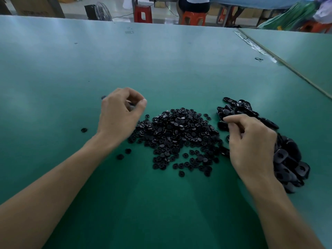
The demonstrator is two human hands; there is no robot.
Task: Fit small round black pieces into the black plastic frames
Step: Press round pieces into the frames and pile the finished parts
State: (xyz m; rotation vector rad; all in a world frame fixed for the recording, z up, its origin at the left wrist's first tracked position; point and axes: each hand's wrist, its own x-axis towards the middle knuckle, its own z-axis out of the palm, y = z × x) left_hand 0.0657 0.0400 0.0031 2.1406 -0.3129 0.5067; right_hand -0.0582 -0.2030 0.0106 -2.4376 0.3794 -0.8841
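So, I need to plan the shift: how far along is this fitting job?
Done: no fitted frames lie apart that I can make out. In hand: the left hand curls round something dark and blurred; the right hand reaches into the frame pile. Left: a big heap of round pieces and that whole pile, so probably most of it.

No text, label, brand, number or sign can be read anywhere in the view. The brown cardboard box [30,6] standing past the far edge of the green counter [161,60] carries a faint dark print along its lower face, but it is too blurred to make out. The small round black pieces [176,135] and the black plastic frames [287,159] show no legible marking.
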